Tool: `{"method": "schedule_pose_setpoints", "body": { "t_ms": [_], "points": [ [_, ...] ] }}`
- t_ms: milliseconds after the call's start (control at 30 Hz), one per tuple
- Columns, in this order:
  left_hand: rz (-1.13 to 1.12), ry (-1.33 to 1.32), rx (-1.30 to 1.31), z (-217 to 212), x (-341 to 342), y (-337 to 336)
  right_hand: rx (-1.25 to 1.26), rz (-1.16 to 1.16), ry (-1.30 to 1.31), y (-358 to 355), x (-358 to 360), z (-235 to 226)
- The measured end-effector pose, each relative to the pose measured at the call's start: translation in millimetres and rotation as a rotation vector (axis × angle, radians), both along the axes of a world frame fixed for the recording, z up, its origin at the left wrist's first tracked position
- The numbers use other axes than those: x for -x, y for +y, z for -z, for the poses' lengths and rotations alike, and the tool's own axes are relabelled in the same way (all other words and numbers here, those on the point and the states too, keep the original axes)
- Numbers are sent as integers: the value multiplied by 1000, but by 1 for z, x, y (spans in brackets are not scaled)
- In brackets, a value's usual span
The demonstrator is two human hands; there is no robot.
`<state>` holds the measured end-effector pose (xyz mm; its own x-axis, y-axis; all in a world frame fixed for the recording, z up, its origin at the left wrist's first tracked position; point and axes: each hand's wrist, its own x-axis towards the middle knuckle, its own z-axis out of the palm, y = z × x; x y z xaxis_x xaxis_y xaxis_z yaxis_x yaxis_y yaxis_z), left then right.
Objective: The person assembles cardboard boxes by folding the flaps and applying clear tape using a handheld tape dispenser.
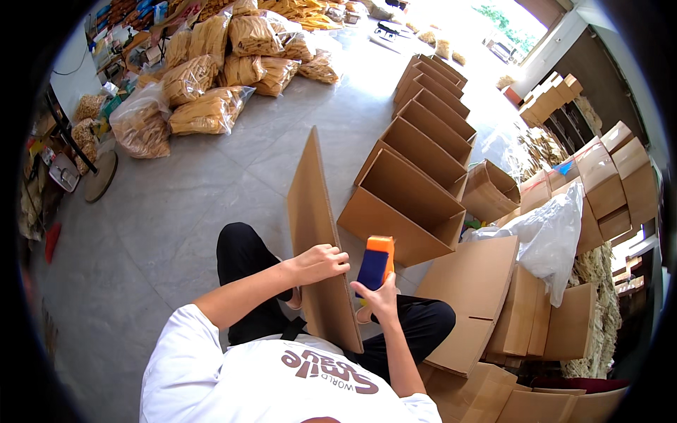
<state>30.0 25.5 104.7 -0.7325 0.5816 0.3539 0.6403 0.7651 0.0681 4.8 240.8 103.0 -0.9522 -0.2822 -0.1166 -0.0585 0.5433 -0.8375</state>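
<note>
A folded-flat cardboard box (317, 211) stands on edge on the floor between my bent legs. My left hand (321, 264) lies across its side, with the fingers curled closed at the right-hand edge; exactly how they grip is hard to see. Just right of the board, my right hand (381, 296) is wrapped around the lower end of an orange and dark blue block-shaped hand tool (376, 264). That tool is held upright, apart from the board, and its exact kind is unclear.
A row of opened cardboard boxes (412, 204) runs away ahead. Flattened cardboard (465, 296) lies at my right, beside clear plastic sheeting (543, 225) and stacked cartons (603, 180). Plastic bags of yellowish strips (208, 109) are piled at the far left, near a round-based stand (102, 176).
</note>
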Motion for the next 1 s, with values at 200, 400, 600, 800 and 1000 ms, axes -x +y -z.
{"method": "schedule_pose_setpoints", "body": {
  "t_ms": [200,400,600,800,1000],
  "points": [
    [-292,-273,-1063,-12,30,-30,-24,-69,-100,11,-28,1],
    [-1129,-230,-1060,53,139,-97,-33,-188,-165,-20,-40,-8],
    [-1066,-306,-1238,57,141,-84,12,-166,-97,-16,-35,5],
    [-1146,-254,-1064,67,126,-109,-29,-122,-360,-8,-22,4],
    [-1100,-861,-1153,29,103,-136,-266,25,4,-4,-21,-10]
  ]
}}
